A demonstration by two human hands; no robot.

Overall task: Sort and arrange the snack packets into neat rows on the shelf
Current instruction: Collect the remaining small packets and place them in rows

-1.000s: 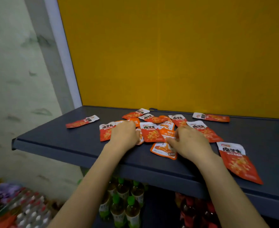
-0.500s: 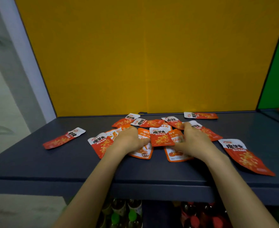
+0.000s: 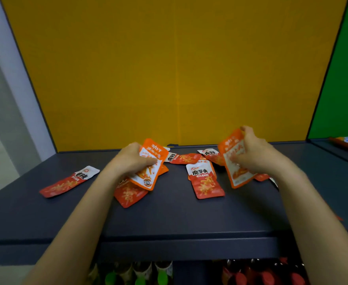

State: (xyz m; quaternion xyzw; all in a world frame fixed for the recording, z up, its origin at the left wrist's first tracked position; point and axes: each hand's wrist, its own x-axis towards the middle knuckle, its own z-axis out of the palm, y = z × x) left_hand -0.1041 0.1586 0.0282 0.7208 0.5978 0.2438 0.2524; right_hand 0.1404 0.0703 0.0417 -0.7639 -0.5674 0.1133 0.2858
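So L hand (image 3: 127,161) grips pkt (image 3: 153,151), R hand (image 3: 257,153) blurry pkt (image 3: 239,177), maybe two

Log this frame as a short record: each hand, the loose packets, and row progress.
Left: left hand grips an orange packet, raised off the shelf
Right: right hand grips a second packet, raised and tilted
Loose: lone packet far left; centre packet flat; back packets overlapping
Rows: none formed yet
Below shelf: bottles
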